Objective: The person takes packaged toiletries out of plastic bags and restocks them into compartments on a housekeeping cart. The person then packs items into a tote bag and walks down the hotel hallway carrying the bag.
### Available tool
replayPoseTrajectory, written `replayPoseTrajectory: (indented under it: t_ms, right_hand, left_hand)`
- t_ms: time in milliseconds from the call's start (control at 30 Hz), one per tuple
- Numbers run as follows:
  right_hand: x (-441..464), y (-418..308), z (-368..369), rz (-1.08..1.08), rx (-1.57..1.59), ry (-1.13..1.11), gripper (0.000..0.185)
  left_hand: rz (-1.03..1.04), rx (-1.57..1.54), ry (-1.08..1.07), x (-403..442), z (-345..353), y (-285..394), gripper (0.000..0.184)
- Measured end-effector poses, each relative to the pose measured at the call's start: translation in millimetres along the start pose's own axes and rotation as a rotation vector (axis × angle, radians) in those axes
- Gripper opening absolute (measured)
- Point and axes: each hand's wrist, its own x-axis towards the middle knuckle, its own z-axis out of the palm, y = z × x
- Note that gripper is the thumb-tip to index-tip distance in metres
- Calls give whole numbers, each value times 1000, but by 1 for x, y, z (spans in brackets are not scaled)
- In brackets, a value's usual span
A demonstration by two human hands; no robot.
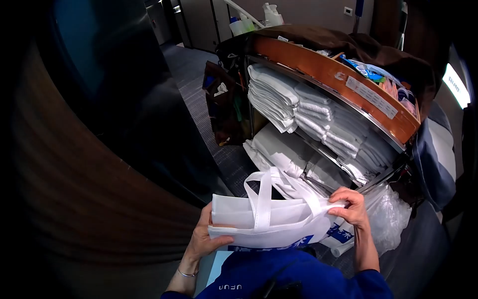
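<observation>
A white tote bag with two looped handles and blue printing along its lower part is held in front of my body. My left hand grips the left edge, with the thumb lying over the front side. At the opposite top corner, my right hand pinches the fabric between thumb and fingers. White layers show inside the bag's upper opening, between the handles. Its lower part drops out of sight against my blue clothing. A second patch of blue printing shows below my right hand.
Ahead stands a housekeeping cart with folded white towels on its shelves and a brown wooden tray of small packets on top. A clear plastic bag hangs at right. Bottles stand behind; a dark panel rises on the left.
</observation>
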Motion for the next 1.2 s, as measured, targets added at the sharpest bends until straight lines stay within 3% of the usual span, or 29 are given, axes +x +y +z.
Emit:
replayPoseTrajectory:
  t_ms: [67,100,167,200,267,333,533,600,633,667,767,867,933,1000,1067,1200]
  right_hand:
    - [6,-6,8,-160,-294,78,37]
    - [9,-25,15,-263,-569,146,54]
    - [8,-48,27,-464,-631,144,69]
    - [10,-59,41,-595,-622,93,68]
    - [17,-78,73,-602,-702,-154,65]
    - [29,-79,100,-596,-671,-239,60]
    - [40,-43,145,-708,-641,-143,33]
    - [35,-40,156,-723,-586,-100,19]
    - [33,-43,159,-735,-578,-80,14]
    - [34,-44,161,-739,-581,-81,14]
    - [37,-44,161,-773,-525,-112,19]
    - [40,-44,155,-409,-263,-507,15]
    - [54,-46,152,-405,-183,-591,12]
    - [67,-47,151,-207,-3,-764,11]
    - [77,-38,156,-247,-34,-715,13]
    - [75,-25,164,-335,-199,-525,24]
  left_hand:
    - [44,-48,36,1,4,3,25]
    - [1,-16,35,1,4,2,23]
    - [-38,13,30,1,10,2,20]
    - [-91,-42,75,-1,15,2,21]
    - [-150,-94,100,-5,21,3,22]
    - [-88,84,132,-7,23,4,23]
    - [1,276,277,-23,23,-6,26]
    - [30,330,378,-28,22,-14,32]
    - [68,404,340,-30,16,-17,53]
    - [72,402,342,-31,14,-19,53]
    - [67,551,361,-33,3,-24,100]
    - [211,812,294,-27,-8,2,107]
    - [261,870,212,-25,-20,6,100]
    - [196,648,-55,-27,-28,3,81]
    - [135,440,-38,-30,-20,-1,41]
    - [-23,324,155,-35,-18,-8,24]
